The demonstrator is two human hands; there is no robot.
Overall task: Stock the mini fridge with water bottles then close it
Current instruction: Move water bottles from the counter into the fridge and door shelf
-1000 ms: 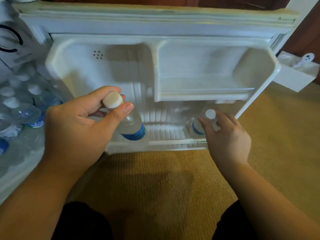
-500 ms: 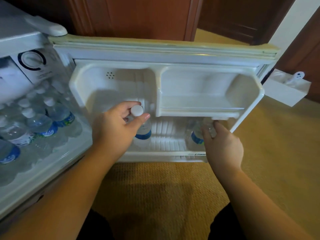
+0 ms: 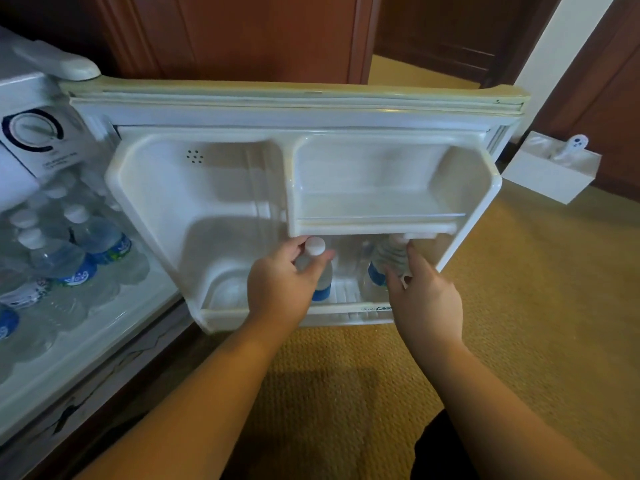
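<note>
Two bottles (image 3: pixel 320 271) in both hands (image 3: pixel 280 282), on door shelf (image 3: pixel 346 315).

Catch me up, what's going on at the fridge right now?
A person is loading water bottles into the bottom rack of the open mini fridge door. The left hand grips one bottle just below its white cap, standing it in the rack. The right hand holds a second bottle beside it. More bottles already fill the fridge body.
</note>
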